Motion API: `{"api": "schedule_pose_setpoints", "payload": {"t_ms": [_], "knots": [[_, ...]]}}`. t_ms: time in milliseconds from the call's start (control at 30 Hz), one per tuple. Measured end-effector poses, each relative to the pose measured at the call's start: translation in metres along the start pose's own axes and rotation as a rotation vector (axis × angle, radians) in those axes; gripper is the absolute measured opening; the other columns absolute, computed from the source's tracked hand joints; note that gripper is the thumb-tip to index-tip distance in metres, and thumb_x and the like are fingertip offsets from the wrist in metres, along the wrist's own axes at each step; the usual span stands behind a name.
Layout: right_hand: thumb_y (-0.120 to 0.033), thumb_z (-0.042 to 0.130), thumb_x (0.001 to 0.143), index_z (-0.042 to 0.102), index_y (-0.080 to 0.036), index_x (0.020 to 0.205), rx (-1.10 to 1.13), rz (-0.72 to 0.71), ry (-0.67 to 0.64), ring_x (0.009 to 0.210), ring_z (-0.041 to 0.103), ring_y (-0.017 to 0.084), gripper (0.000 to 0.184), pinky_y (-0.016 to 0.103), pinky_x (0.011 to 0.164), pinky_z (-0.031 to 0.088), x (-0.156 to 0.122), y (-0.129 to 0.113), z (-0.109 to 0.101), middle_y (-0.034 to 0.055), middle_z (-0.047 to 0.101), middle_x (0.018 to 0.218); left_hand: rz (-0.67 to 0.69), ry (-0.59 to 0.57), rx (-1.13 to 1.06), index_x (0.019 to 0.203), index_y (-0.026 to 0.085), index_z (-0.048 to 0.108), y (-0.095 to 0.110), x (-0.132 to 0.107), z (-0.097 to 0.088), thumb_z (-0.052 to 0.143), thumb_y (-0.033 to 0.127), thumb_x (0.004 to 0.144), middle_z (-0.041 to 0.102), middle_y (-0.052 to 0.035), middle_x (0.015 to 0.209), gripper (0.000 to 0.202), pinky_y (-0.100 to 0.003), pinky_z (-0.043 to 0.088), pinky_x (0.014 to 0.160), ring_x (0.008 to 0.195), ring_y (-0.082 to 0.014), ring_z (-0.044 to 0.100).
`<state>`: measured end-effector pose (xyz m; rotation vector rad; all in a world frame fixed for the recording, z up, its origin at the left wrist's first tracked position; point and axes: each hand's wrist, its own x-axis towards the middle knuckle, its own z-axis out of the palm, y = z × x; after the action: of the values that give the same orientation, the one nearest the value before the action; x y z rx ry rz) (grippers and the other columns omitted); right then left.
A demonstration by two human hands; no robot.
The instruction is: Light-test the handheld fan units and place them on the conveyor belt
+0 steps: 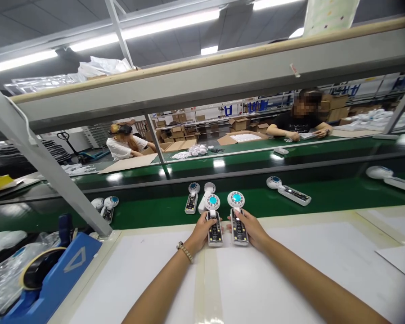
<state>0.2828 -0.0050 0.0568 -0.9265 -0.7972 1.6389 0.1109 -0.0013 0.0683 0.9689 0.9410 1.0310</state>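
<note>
My left hand [201, 231] grips a white handheld fan [215, 229] with a round head, a blue centre and a dark panel dotted with small yellow spots. Close beside it, my right hand [251, 228] is closed on a second fan [239, 231] of the same kind, its thumb on the upper panel. Both fans are upright, a small gap apart, over the front edge of the green belt [155, 204]. Just behind my left hand, another fan [191, 200] lies on the belt beside a white one [207, 193] that is partly hidden.
More fans lie on the belt, one [293, 195] to the right and a pair [110, 204] by the left post. A blue tape dispenser [70, 265] stands on the left of the white worktable [148, 279]. A shelf beam [189, 76] crosses above; two people work beyond the belt.
</note>
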Motion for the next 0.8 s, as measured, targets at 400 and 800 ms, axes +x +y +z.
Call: {"api": "schedule_pose_setpoints", "payload": {"t_ms": [400,800], "knots": [[-0.017,0.055,0.076,0.049,-0.021,0.106,0.076,0.057,-0.031,0.079,0.066,0.021,0.031,0.03,0.066,0.054,-0.006,-0.011,-0.005,0.0054,0.069,0.082,0.021,0.005,0.0,0.1,0.02,0.038,0.0,-0.009,0.005,0.05,0.009,0.064,0.054,-0.0075,0.108,0.039,-0.033,0.052,0.064,0.076,-0.0187,0.064],[-0.025,0.062,0.07,0.044,-0.022,0.107,-0.085,0.01,-0.095,0.07,0.065,0.02,0.041,0.027,0.058,0.05,-0.014,-0.009,-0.005,0.0049,0.069,0.081,0.025,-0.038,0.071,0.104,0.019,0.036,0.002,-0.012,0.004,0.055,0.016,0.07,0.057,-0.0066,0.093,0.039,-0.034,0.051,0.067,0.079,-0.0204,0.063]]}}
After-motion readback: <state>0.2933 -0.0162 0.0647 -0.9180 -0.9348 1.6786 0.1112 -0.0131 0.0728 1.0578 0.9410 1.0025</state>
